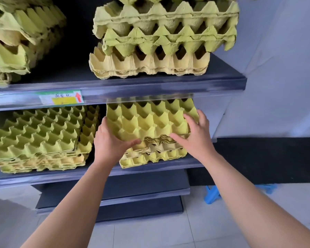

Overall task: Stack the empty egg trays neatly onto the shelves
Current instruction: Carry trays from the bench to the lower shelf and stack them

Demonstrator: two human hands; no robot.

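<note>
A yellow-green egg tray (147, 119) lies tilted on top of a short stack of trays (156, 154) on the middle shelf (150, 166), its far edge under the shelf above. My left hand (109, 142) grips the tray's near left corner, thumb along the front edge. My right hand (195, 135) holds the near right corner, fingers spread over the cups and thumb at the front edge.
A taller stack of trays (41, 136) fills the left of the same shelf. The upper shelf (150, 86) carries two more stacks (159, 42) (16, 33) and a price label (61, 99). Lower shelves (115, 196), a tiled floor and a blue object (212, 195) lie below.
</note>
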